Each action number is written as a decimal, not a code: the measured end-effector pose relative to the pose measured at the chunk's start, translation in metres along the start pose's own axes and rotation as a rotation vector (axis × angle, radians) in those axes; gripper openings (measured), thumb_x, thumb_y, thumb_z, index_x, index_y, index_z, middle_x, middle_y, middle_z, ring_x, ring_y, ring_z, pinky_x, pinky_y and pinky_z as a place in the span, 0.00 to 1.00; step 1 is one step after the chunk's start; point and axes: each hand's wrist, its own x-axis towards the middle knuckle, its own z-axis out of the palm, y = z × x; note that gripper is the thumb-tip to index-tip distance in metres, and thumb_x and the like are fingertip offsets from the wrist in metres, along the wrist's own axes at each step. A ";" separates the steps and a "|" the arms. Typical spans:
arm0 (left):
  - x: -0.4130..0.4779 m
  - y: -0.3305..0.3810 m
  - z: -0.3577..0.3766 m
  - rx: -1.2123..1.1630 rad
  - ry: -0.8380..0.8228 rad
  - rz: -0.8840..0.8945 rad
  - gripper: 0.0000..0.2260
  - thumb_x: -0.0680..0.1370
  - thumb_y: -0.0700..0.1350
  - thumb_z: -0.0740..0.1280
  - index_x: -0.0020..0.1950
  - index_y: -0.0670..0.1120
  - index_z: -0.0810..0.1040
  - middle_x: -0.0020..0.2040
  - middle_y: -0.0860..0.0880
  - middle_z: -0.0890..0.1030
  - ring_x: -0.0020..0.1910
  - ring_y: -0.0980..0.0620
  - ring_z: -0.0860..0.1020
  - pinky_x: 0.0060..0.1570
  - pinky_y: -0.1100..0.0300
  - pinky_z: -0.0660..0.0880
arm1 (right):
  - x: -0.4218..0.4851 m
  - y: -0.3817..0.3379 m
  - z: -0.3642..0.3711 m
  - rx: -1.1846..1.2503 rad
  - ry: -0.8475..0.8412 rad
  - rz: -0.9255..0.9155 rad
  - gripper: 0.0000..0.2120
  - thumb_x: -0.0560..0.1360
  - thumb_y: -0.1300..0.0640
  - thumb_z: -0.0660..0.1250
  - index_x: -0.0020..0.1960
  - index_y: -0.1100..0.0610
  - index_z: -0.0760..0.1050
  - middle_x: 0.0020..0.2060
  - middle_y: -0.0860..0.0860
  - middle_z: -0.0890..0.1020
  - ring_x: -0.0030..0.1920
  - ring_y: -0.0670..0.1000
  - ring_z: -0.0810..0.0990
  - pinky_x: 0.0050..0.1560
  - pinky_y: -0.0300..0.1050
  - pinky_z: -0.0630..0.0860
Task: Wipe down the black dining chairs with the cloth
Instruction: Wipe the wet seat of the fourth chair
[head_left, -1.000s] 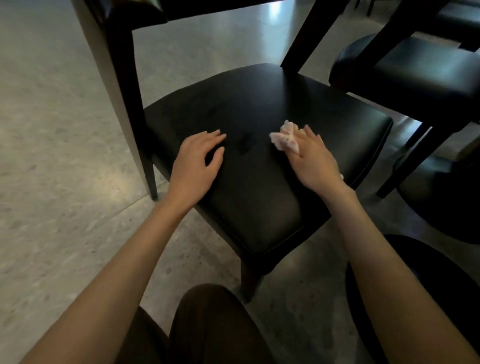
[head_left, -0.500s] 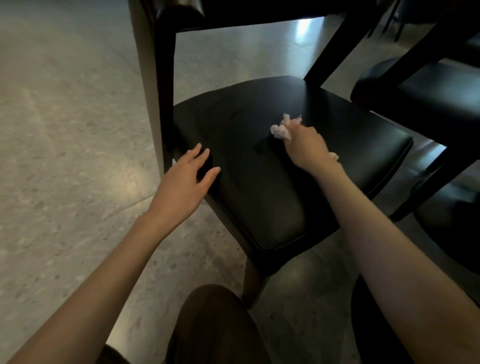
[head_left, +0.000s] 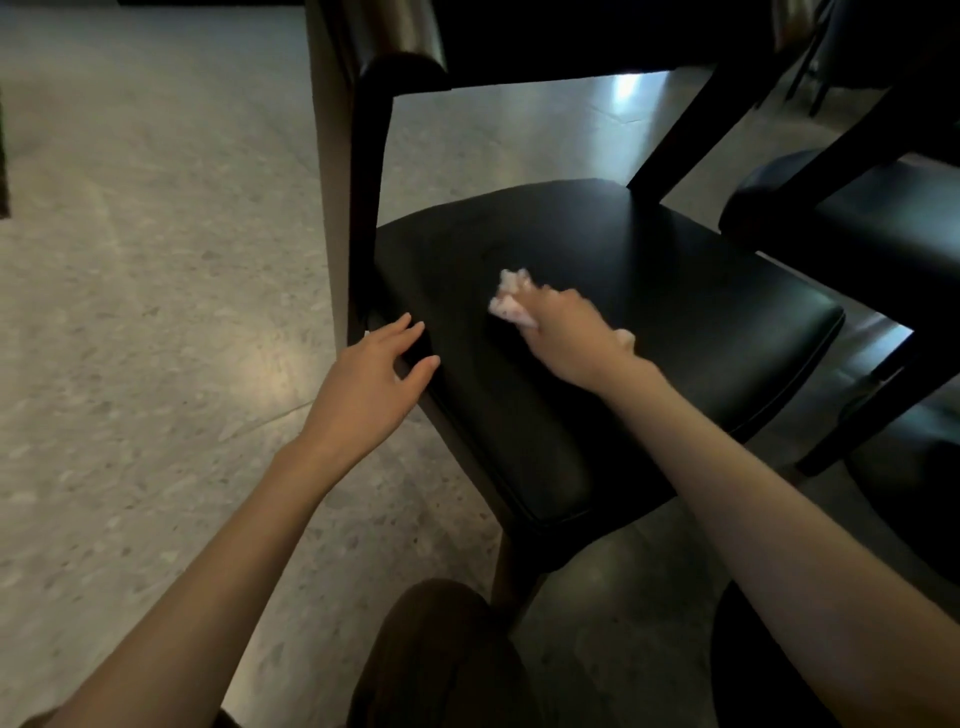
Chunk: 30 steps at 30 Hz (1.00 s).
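A brown-clad knee sits nearest. Beyond it, the left hand rests at the chair seat's left edge, fingers spread and empty; a second ago it lay flat further onto the padding. The right hand presses a crumpled white cloth, pinched in its fingers, onto the smooth, glossy black leatherette, nearer the backrest than before. Speckled terrazzo floor surrounds; a second chair stands right.

Right hand sits mid-seat on the near chair, cloth under its fingers; left hand at the seat's left edge; second chair to the right.
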 end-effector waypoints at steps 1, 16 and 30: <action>-0.002 -0.002 -0.002 0.007 -0.015 -0.004 0.22 0.80 0.53 0.63 0.74 0.52 0.67 0.75 0.55 0.64 0.64 0.45 0.74 0.68 0.51 0.68 | -0.001 -0.011 0.005 0.067 -0.031 -0.081 0.22 0.83 0.58 0.56 0.76 0.56 0.60 0.68 0.58 0.73 0.63 0.58 0.74 0.63 0.45 0.67; -0.014 -0.033 -0.028 -0.031 0.046 -0.196 0.19 0.81 0.45 0.61 0.73 0.53 0.69 0.69 0.45 0.74 0.59 0.46 0.78 0.49 0.63 0.66 | 0.056 -0.055 0.046 -0.187 0.068 -0.392 0.23 0.83 0.50 0.55 0.77 0.50 0.59 0.76 0.55 0.59 0.72 0.56 0.66 0.69 0.53 0.63; -0.008 0.007 0.003 -0.162 -0.022 0.061 0.20 0.83 0.46 0.58 0.75 0.58 0.63 0.78 0.55 0.55 0.65 0.67 0.66 0.64 0.69 0.63 | -0.134 -0.033 -0.012 0.286 -0.174 -0.135 0.15 0.82 0.50 0.57 0.64 0.34 0.66 0.61 0.23 0.67 0.64 0.29 0.67 0.66 0.34 0.65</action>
